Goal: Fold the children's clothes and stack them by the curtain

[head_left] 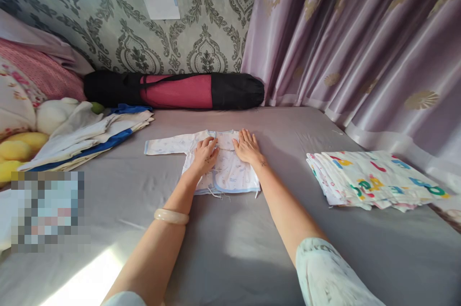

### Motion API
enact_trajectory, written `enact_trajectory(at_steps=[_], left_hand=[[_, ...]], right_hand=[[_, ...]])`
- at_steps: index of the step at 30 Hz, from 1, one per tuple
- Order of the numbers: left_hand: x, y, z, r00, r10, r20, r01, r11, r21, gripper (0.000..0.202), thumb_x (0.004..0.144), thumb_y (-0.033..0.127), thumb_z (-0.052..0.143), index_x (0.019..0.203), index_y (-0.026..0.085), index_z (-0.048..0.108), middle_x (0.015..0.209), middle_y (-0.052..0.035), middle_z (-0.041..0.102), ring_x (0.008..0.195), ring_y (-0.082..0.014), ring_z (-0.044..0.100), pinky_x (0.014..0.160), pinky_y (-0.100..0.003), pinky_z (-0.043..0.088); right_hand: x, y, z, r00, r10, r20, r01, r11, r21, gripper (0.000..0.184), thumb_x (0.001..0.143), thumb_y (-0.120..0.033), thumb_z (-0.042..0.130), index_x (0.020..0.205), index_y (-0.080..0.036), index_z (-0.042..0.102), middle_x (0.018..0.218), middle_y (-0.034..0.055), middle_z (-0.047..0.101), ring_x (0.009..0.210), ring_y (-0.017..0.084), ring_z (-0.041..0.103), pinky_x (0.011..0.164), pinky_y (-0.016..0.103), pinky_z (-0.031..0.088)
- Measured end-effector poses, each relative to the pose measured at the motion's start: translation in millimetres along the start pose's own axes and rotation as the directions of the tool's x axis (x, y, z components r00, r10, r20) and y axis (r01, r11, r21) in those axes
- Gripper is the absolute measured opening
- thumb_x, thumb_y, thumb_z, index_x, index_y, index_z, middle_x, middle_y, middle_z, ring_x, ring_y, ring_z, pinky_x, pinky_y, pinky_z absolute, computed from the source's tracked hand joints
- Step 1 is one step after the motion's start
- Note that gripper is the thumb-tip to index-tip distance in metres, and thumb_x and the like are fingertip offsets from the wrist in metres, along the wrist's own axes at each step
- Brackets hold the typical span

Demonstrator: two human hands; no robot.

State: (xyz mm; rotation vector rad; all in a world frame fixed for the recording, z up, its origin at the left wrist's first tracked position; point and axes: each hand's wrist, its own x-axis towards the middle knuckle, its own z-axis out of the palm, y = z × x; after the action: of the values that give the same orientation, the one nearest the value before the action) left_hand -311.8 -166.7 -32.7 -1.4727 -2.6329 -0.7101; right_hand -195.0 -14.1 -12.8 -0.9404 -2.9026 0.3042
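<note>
A small white baby shirt [230,174] with pale blue trim lies flat on the grey bed sheet [230,234]. One sleeve stretches out to the left; the other does not show on the right, where the shirt's edge is straight. My left hand [206,154] rests on the middle of the shirt, fingers spread and slightly bent. Palm down, my right hand [248,146] lies on its upper right part with the fingers stretched out. Thin ties hang from the lower hem.
Folded printed cloths [378,178] lie in a stack at right. Piled white and blue clothes [97,133] sit at left beside plush toys [25,147]. A rolled mat in a black and red bag [176,91] lies along the wall. Purple curtains [306,32] hang at right.
</note>
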Motion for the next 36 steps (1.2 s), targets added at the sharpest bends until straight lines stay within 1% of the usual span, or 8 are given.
enact_trajectory(at_steps=[4,9,13,16,18,23,29,36], left_hand=[[-5.3,6.1,-4.6,0.993,-0.078,0.090,0.071,0.994,0.077,0.041,0.096,0.035,0.039,0.135,0.029,0.052,0.142,-0.0081,0.049,0.127,-0.0311,0.042,0.100,-0.049,0.039],[-5.6,7.6,-6.8,0.987,-0.086,0.133,0.077,0.994,0.074,0.042,0.096,0.040,0.039,0.135,0.031,0.051,0.143,-0.0082,0.048,0.126,-0.0318,0.041,0.101,-0.050,0.035],[-3.8,9.2,-13.8,0.983,-0.107,0.151,0.104,0.994,0.027,0.041,0.095,0.039,0.040,0.133,0.029,0.052,0.142,-0.0102,0.048,0.128,-0.0328,0.040,0.102,-0.052,0.034],[-3.3,8.6,-24.1,0.981,-0.120,0.154,0.122,0.993,0.001,0.042,0.094,0.038,0.042,0.132,0.025,0.051,0.143,-0.0126,0.046,0.130,-0.0334,0.039,0.102,-0.052,0.035],[-3.3,6.3,-32.4,0.979,-0.136,0.153,0.140,0.990,-0.014,0.042,0.093,0.038,0.044,0.132,0.023,0.051,0.144,-0.0135,0.046,0.129,-0.0338,0.040,0.101,-0.052,0.037],[-3.6,-7.0,-49.5,0.969,-0.201,0.142,0.205,0.979,-0.018,0.041,0.091,0.036,0.046,0.128,0.021,0.056,0.140,-0.0145,0.050,0.128,-0.0347,0.043,0.099,-0.050,0.039],[-5.3,-30.2,-56.8,0.948,-0.297,0.116,0.302,0.953,-0.034,0.045,0.090,0.038,0.047,0.129,0.018,0.058,0.128,-0.0151,0.060,0.120,-0.0329,0.051,0.096,-0.045,0.043],[-6.0,-50.9,-59.8,0.925,-0.378,0.039,0.380,0.920,-0.094,0.047,0.090,0.038,0.046,0.127,0.015,0.061,0.110,-0.0154,0.067,0.112,-0.0310,0.057,0.094,-0.043,0.046]], right_hand=[[2.6,9.4,7.4,0.999,0.031,0.029,-0.030,0.999,-0.025,0.066,0.101,-0.042,0.018,0.153,-0.001,0.022,0.161,0.0157,0.016,0.148,0.026,0.014,0.119,0.039,0.010],[4.2,11.5,11.3,0.999,0.032,0.039,-0.032,0.999,-0.016,0.066,0.101,-0.042,0.019,0.153,-0.001,0.021,0.161,0.0167,0.014,0.149,0.026,0.013,0.119,0.038,0.010],[4.5,9.7,3.1,0.996,0.044,0.081,-0.043,0.999,-0.022,0.066,0.100,-0.043,0.021,0.153,-0.002,0.021,0.161,0.0165,0.013,0.149,0.026,0.012,0.119,0.039,0.011],[7.5,3.9,-7.9,0.985,0.075,0.154,-0.071,0.997,-0.032,0.065,0.101,-0.043,0.020,0.153,-0.005,0.021,0.161,0.0166,0.014,0.149,0.026,0.012,0.119,0.042,0.008],[11.2,-3.1,-12.7,0.985,0.075,0.153,-0.073,0.997,-0.016,0.065,0.101,-0.044,0.018,0.153,-0.006,0.021,0.161,0.0171,0.014,0.149,0.025,0.010,0.119,0.044,0.006],[20.7,-23.0,-3.1,0.992,0.113,0.058,-0.116,0.992,0.056,0.073,0.100,-0.051,0.016,0.152,0.001,0.020,0.161,0.0216,0.011,0.149,0.028,0.009,0.118,0.042,0.008],[18.9,-31.6,18.8,0.983,0.181,-0.031,-0.181,0.984,0.005,0.077,0.099,-0.051,0.022,0.150,0.006,0.022,0.159,0.0255,0.015,0.148,0.033,0.010,0.118,0.044,0.006],[20.6,-29.6,11.3,0.981,0.191,0.021,-0.191,0.982,0.009,0.075,0.099,-0.050,0.021,0.150,0.005,0.022,0.159,0.0244,0.016,0.148,0.033,0.011,0.118,0.043,0.008]])
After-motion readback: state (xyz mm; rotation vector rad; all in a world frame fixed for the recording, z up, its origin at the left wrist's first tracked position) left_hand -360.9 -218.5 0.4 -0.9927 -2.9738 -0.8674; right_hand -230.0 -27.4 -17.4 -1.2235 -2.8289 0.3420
